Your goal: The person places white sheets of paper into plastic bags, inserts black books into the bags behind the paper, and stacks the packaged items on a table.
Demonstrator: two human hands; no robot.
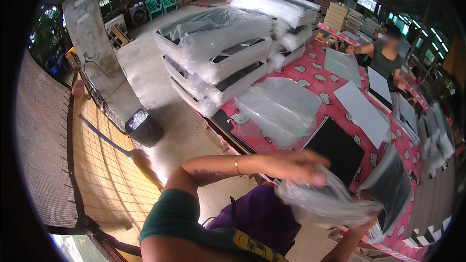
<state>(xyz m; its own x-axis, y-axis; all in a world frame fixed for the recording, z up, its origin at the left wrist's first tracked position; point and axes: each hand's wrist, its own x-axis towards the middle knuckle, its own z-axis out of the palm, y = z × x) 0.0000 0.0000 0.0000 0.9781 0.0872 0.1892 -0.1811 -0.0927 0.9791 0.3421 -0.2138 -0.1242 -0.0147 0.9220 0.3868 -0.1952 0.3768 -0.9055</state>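
Observation:
A crumpled clear plastic bag [330,201] spans the space between my hands at the table's near edge. My left hand [298,166] reaches across to the bag's upper left side; motion smears its fingers, so their grip is unclear. At the bag's right end, my right hand [371,219] is closed on the plastic, with part of the hand hidden. Just beyond the bag lies a flat black sheet or panel [335,150]. To the right, a dark panel in a clear sleeve [388,184] lies close to my right hand.
A pink patterned cloth covers the table [315,75]. On it are clear plastic bags [279,109] and a white board [361,111]. Tall stacks of plastic-wrapped dark panels [218,43] stand at the left. A co-worker [386,56] handles plastic opposite. A black bin [144,128] stands on the floor.

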